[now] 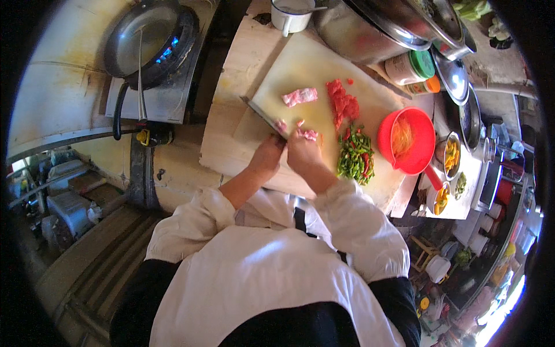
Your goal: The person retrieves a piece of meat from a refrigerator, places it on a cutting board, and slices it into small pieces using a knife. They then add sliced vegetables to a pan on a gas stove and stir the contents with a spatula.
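Observation:
My left hand grips the handle of a kitchen knife, whose blade points to the upper left over a pale cutting board. Close beside it, my right hand is closed on a small piece of pink raw meat; its fingertips are partly hidden. Small meat bits lie near the blade. Farther up the board rests a larger chunk of pale pink meat. To its right are a heap of red meat and a pile of cut green and red peppers.
A red plastic strainer with orange shreds sits at the board's right edge. Large metal pots, a green-lidded jar and a white enamel mug stand behind. At left, a wok holding a ladle sits over a lit blue flame.

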